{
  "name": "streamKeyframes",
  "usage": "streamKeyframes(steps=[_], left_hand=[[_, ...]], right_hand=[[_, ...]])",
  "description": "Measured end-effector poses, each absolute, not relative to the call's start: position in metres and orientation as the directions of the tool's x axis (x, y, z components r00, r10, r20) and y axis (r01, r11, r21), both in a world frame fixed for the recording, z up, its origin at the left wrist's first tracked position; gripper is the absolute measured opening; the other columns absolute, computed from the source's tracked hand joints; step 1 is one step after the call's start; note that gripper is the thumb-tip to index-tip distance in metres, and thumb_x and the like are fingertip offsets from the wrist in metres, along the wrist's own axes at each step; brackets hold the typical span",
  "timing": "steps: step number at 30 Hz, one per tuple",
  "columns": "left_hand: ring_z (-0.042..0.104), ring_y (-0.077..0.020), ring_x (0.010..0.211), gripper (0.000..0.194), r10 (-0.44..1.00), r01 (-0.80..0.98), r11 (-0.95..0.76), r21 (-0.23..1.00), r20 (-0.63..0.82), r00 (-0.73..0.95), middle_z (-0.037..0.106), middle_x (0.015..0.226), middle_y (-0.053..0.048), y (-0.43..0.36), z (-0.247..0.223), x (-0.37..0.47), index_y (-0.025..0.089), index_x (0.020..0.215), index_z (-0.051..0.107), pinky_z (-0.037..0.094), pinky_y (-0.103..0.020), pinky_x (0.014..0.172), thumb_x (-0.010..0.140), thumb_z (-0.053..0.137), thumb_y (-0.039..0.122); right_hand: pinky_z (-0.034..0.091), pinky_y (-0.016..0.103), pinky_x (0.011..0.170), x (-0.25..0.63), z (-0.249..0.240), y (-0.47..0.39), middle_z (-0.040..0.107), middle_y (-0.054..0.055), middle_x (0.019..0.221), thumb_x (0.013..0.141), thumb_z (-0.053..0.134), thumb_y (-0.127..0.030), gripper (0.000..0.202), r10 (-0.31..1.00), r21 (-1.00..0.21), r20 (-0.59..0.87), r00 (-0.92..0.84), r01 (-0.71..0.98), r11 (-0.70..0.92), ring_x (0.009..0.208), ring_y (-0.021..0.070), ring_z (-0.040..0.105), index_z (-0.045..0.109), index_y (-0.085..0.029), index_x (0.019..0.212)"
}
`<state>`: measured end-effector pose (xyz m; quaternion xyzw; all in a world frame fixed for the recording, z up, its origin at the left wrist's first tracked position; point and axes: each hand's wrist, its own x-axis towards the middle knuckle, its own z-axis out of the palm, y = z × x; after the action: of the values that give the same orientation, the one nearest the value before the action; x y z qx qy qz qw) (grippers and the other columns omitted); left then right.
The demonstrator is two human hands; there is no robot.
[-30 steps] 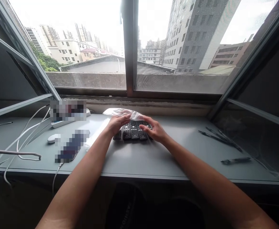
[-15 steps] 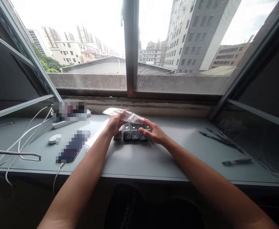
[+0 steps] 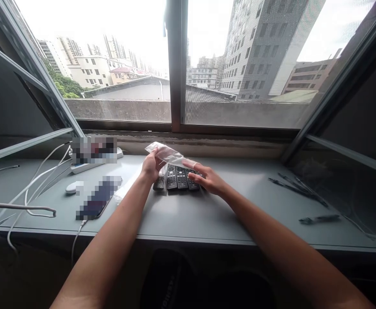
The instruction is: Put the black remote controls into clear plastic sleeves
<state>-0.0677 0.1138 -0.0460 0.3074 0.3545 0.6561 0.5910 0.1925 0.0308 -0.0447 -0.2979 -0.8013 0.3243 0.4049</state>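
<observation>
From the head camera, the left hand is closed on a clear plastic sleeve, its thumb and fingers pinching the film toward the sleeve's far left end. The sleeve is raised above the counter and slants down to the right. The right hand is partly open, thumb parted from the index finger; its extended fingers touch the sleeve's lower right end, and the film shows over a fingertip.

Below the sleeve, a row of black remote controls lies side by side on the counter, keys up, the rightmost partly hidden by the right hand. A dark item in clear wrapping sits just left of the row; what it is cannot be told.

By the left forearm lies a pale plastic sheet. Farther left are a phone, blurred out and plugged into a cable, a small white rounded object, a power strip and white cables. Pens lie at the right, and a window stands behind.
</observation>
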Motion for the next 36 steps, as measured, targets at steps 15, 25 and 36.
streamKeyframes(steps=[15, 25, 36], left_hand=[[0.081, -0.0188, 0.095, 0.043, 0.936, -0.566, -0.096, 0.819, -0.120, -0.332, 0.082, 0.112, -0.013, 0.121, -0.050, -0.081, 0.016, 0.122, 0.073, 0.061, -0.023, 0.075, 0.114, 0.049, 0.050], [0.078, -0.0256, 0.109, 0.068, 0.989, -0.557, -0.126, 0.821, 0.057, -0.140, 0.080, 0.125, -0.015, 0.106, -0.038, -0.077, 0.019, 0.129, 0.071, 0.054, -0.022, 0.056, 0.100, 0.059, 0.079], [0.076, -0.0177, 0.095, 0.022, 1.000, -0.630, -0.020, 0.776, 0.021, -0.006, 0.078, 0.135, -0.012, 0.100, -0.035, -0.066, 0.017, 0.111, 0.076, 0.052, -0.017, 0.049, 0.090, 0.081, 0.023]], right_hand=[[0.037, 0.056, 0.132, 0.192, -0.043, 0.029, 0.062, 0.002, 0.162, 0.101, 0.072, -0.058, 0.065, 0.768, -0.797, 0.412, -0.491, 0.213, 0.564, 0.157, 0.0356, 0.052, 0.062, -0.035, 0.160], [0.045, 0.056, 0.126, 0.194, -0.037, 0.027, 0.069, 0.001, 0.155, 0.101, 0.068, -0.063, 0.062, 0.809, -0.876, 0.374, -0.453, 0.114, 0.469, 0.146, 0.0357, 0.063, 0.066, -0.034, 0.157], [0.057, 0.049, 0.112, 0.197, -0.050, 0.046, 0.085, 0.009, 0.114, 0.104, 0.064, -0.061, 0.043, 0.871, -0.871, 0.479, -0.108, 0.064, 0.487, 0.115, 0.0295, 0.078, 0.082, -0.023, 0.115]])
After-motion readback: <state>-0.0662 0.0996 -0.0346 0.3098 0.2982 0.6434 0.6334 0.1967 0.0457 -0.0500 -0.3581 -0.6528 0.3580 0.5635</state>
